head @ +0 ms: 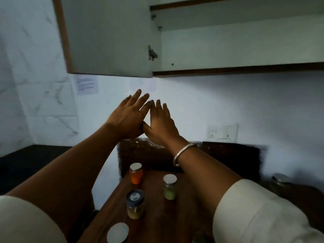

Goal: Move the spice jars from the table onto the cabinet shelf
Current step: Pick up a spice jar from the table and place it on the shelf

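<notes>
Right, head view, the only one we've got. Both arms are stretched out and up in front of the pale wall. The left hand [126, 116] is flat, fingers straight and spread, holding nothing. The right hand [160, 123] is the same, fingers straight and close together, nothing in it, with a metal bangle [182, 153] on the wrist. The two thumbs meet at their tips, and the forefingers touch higher up. Cream sleeves [254, 213] sit pushed back on both arms.

Down below, the spice jars are all on the wooden table [157, 216], well under the hands. The orange jar [136, 174] with a white lid stands upright at the far left. The green jar [169, 187], also white-lidded, stands to its right and a little nearer. The dark-lidded jar [135, 204] of yellowish powder stands nearer again, in line with the orange one. At the bottom edge a round white lid [117, 232] shows, and what is under it cannot be made out. Off to the right there is a blurred metal-topped jar [280, 183].

Up top, the cabinet door [108, 37] is swung open to the left, and the cabinet shelf [245, 67] with its dark front edge runs off to the right, above the hands. A wall socket [222, 132] sits right of the hands, and a printed paper [86, 84] is stuck on the wall at left.
</notes>
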The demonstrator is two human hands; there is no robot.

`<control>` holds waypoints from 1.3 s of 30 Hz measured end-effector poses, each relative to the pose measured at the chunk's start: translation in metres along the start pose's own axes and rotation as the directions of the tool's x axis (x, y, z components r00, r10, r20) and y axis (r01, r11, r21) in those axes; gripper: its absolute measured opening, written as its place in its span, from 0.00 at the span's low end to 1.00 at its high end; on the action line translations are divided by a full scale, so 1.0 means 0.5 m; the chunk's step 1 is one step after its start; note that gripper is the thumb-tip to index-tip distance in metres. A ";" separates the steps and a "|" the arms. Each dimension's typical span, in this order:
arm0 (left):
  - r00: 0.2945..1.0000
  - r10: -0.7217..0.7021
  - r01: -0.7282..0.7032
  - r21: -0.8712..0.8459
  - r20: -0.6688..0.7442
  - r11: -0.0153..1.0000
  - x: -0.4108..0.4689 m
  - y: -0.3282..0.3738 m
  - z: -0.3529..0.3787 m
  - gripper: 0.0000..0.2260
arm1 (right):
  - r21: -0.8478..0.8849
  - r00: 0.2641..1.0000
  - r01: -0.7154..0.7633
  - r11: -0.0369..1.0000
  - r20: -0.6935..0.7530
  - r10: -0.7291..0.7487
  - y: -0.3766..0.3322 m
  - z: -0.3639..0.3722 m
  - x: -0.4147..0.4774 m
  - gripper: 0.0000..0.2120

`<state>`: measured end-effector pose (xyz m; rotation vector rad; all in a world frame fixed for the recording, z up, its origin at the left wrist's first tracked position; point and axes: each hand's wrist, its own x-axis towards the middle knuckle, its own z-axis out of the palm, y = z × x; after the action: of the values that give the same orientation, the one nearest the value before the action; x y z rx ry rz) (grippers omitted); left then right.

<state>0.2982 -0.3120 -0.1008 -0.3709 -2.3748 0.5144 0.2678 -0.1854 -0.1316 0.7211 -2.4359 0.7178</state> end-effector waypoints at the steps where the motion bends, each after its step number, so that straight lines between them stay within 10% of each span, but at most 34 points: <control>1: 0.999 0.024 -0.022 -0.054 0.044 0.998 0.014 0.034 0.017 0.35 | -0.031 0.999 -0.040 0.999 0.005 0.040 0.038 -0.001 -0.018 0.37; 14: 0.904 0.417 -0.308 -0.535 0.094 0.787 0.145 0.595 0.157 0.40 | -0.433 0.856 -0.462 0.774 0.013 0.518 0.535 -0.067 -0.336 0.46; 26: 0.705 0.709 -0.521 -0.659 0.025 0.542 0.165 1.067 0.216 0.39 | -0.621 0.724 -0.502 0.602 0.080 0.686 0.796 -0.185 -0.688 0.29; 33: 0.557 0.826 -0.523 -0.736 0.087 0.430 0.173 1.298 0.251 0.41 | -0.524 0.493 -0.763 0.380 -0.091 0.865 0.926 -0.241 -0.836 0.25; 39: 0.440 0.880 -0.391 -0.843 0.180 0.368 0.178 1.440 0.250 0.45 | -0.450 0.335 -0.850 0.273 -0.061 0.940 1.023 -0.267 -0.939 0.43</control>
<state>0.2407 0.3250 -0.4658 -1.9547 -2.8990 -0.0219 0.3456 0.4248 -0.4806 -1.0014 -2.9385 0.4243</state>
